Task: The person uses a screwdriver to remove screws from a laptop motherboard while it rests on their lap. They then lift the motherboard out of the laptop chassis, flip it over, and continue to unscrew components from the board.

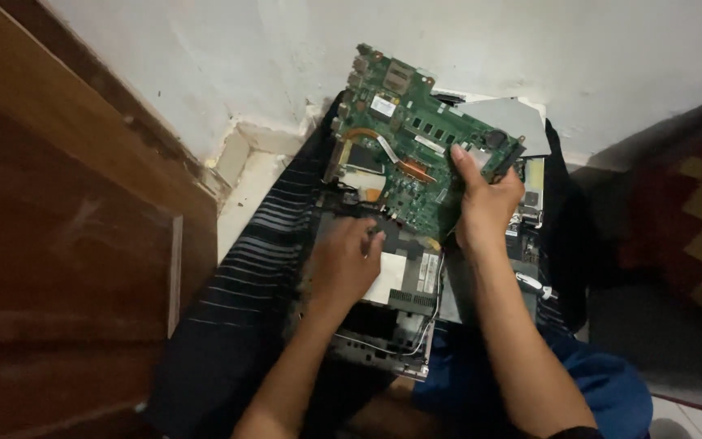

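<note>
**Green circuit board lifted clear of an opened laptop shell**

The person sits with an opened grey and black laptop chassis [400, 301] across the lap. The right hand [485, 203] is closed around the lower right edge of a large green rectangular circuit board [404, 154], thumb on top and fingers curled underneath, so the board is raised and tilted above the far half of the chassis. The left hand [347, 260] lies palm down, fingers loosely bent, pressing on the chassis just below the board's near edge; it grips nothing that can be seen.

The board's long axis runs diagonally, from its upper left corner near the white wall [465, 41] down toward the right hand. Its component face, with a copper-coloured heat pipe [412, 167] and a dark square chip [365, 156], looks up at the camera. Its near edge appears lower than its far edge, though the blur makes the exact tilt hard to judge.

To do this step well, the board is probably best held by its edges only, with fingers kept off the chips and connectors. The left hand should hold the chassis steady while the board rises evenly. Thin white wires [428, 325] run along the chassis beside the board, so any cable still attached ought to be checked before pulling further. Twisting the board would risk cracking it.
</note>
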